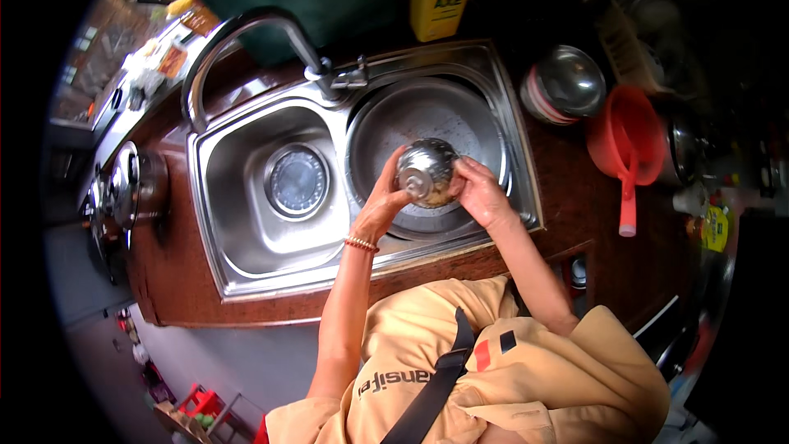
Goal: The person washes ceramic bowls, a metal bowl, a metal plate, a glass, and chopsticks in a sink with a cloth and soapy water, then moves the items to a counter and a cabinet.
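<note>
Between my two hands is a shiny metal bowl [429, 166], tilted so its round base faces outward, held above a wide steel basin [394, 117] that sits in the right sink bowl. My left hand [383, 200] grips its left side; a beaded bracelet is on that wrist. The fingers of my right hand [484, 194] close on its right edge. Wet spots mark the basin's bottom. The left sink bowl [246, 197], with a round drain strainer [298, 180], lies beside it. Over the left bowl arches a chrome faucet [246, 18].
Behind the sink stands a yellow AXE bottle [441, 0]. To the right are stacked bowls [564, 83] and a red plastic dipper [625, 135]. A lidded metal pot [140, 185] stands on the brown counter [175, 259] at left.
</note>
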A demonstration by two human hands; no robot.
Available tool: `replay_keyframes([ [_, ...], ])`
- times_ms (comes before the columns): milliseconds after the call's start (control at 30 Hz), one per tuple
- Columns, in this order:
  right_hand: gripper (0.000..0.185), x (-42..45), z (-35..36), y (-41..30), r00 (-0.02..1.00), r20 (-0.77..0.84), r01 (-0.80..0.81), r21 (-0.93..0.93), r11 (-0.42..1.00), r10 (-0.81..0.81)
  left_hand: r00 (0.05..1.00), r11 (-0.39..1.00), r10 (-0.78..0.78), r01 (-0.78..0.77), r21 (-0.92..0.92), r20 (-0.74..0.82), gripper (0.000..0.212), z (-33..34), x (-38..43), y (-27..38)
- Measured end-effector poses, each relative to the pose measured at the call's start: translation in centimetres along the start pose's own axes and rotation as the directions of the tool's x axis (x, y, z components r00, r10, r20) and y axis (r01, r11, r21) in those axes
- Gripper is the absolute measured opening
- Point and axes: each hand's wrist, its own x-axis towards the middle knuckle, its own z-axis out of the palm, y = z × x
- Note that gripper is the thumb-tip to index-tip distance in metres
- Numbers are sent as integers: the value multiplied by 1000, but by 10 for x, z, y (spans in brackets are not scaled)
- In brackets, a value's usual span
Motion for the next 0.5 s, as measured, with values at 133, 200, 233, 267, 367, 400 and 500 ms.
replay_keyframes([
  [133, 8, -10, 54, -9, 917, 162, 353, -754, 554, -364, 995, 997, -81, 81, -6, -54, 105, -9, -6, -21],
  [200, 10, -12, 56, -21, 877, 385, 430, -896, 112, -288, 992, 994, -105, 107, 13, -75, 105, -13, -3, -33],
  [233, 7, -11, 52, -22, 834, 432, 476, -878, 52, -344, 986, 992, -120, 123, 20, -116, 104, -9, -3, -33],
  [267, 7, -15, 51, -30, 833, 405, 440, -898, 8, -378, 975, 989, -100, 119, 91, -199, 78, -2, -7, -35],
  [367, 10, -19, 45, -70, 732, 407, 429, -898, -95, -546, 971, 985, -123, 144, 93, -206, 70, -7, -7, -30],
  [400, 10, -25, 59, -94, 683, 441, 348, -898, -271, -583, 970, 982, -111, 140, 126, -214, 63, -14, -9, -33],
  [500, 9, -24, 53, -145, 505, 564, 176, -808, -563, -653, 945, 974, -182, 211, 81, -270, 58, -17, -8, -32],
])
